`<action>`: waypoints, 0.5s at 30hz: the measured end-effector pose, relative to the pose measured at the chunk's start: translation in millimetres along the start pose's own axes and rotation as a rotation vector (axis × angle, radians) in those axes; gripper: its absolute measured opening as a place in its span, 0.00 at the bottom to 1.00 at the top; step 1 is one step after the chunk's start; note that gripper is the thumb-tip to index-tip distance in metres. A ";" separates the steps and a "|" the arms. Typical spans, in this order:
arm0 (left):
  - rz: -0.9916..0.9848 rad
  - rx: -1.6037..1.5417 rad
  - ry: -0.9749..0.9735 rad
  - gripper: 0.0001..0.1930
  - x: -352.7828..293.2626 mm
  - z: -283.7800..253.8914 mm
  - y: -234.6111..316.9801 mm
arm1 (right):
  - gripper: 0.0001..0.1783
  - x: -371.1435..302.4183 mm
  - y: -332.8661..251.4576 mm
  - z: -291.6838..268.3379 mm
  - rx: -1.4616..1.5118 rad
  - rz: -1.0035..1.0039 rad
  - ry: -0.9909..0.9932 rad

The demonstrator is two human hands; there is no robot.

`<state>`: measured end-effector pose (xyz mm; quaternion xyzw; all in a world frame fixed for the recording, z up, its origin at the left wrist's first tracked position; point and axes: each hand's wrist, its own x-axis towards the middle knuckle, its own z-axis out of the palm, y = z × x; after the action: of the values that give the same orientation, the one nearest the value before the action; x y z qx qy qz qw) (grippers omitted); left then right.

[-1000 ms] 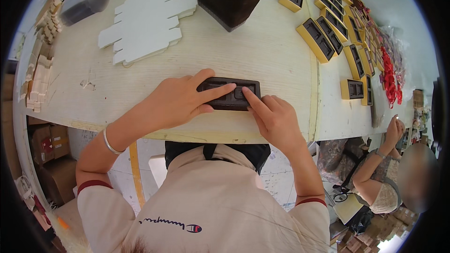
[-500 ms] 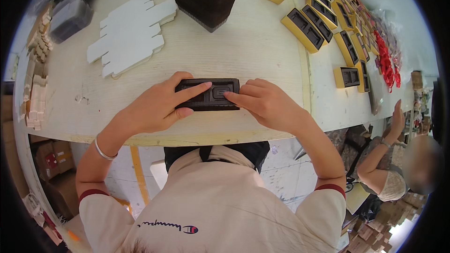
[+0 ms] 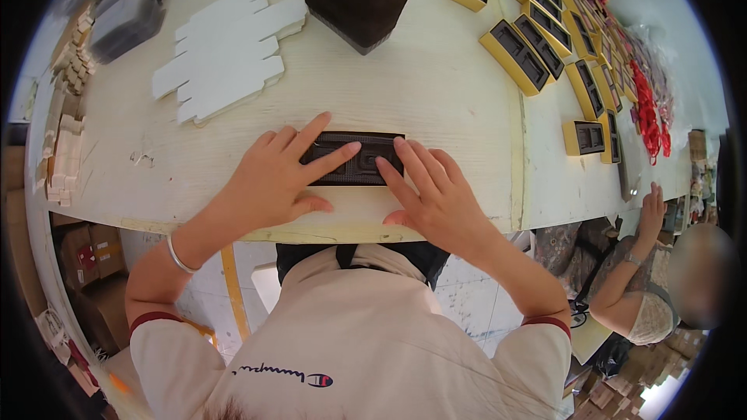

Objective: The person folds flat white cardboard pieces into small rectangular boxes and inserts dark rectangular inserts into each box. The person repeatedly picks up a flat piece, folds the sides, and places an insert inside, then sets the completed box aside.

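A dark plastic insert tray (image 3: 356, 173) with moulded recesses lies flat in front of me, near the table's front edge. It is long and narrow, its length running left to right. My left hand (image 3: 268, 175) covers its left end, fingers spread, with the index fingertip on the tray's middle. At the right end rests my right hand (image 3: 437, 196), fingers stretched out and apart, fingertips touching the tray's face and far edge. Both palms face down, and neither hand grasps it. Whether a box surrounds the tray is hard to see.
A stack of white die-cut card blanks (image 3: 222, 54) lies at the far left. Beyond the tray stands a tall stack of dark trays (image 3: 358, 4). Yellow boxes with dark inserts (image 3: 583, 138) fill the right side, beside red ribbons (image 3: 644, 109). Another person's hand (image 3: 652, 210) shows at right.
My right hand's curled fingers have opened and spread over the tray's right end. My left fingers have spread wider, the thumb coming off the near edge. The whole view has shifted slightly.
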<state>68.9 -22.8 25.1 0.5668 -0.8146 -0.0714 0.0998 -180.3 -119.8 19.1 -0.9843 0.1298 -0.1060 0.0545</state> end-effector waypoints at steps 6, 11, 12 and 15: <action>-0.016 0.013 0.070 0.38 -8.5 23.1 19.6 | 0.26 5.2 -3.3 18.1 0.175 -0.016 0.166; -0.043 -0.128 0.114 0.39 -0.7 15.8 32.7 | 0.23 -27.7 25.1 22.9 0.082 0.118 0.171; -0.055 -0.162 0.162 0.38 1.0 9.0 29.3 | 0.23 -38.5 42.3 15.8 0.038 0.200 0.193; -0.164 -0.033 0.309 0.34 -3.4 3.6 -2.4 | 0.22 -78.1 96.4 0.5 -0.143 0.411 0.248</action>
<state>71.4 -20.5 20.8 0.6338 -0.7394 -0.0047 0.2270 -277.4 -191.5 -9.6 -0.9180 0.3403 -0.2033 -0.0115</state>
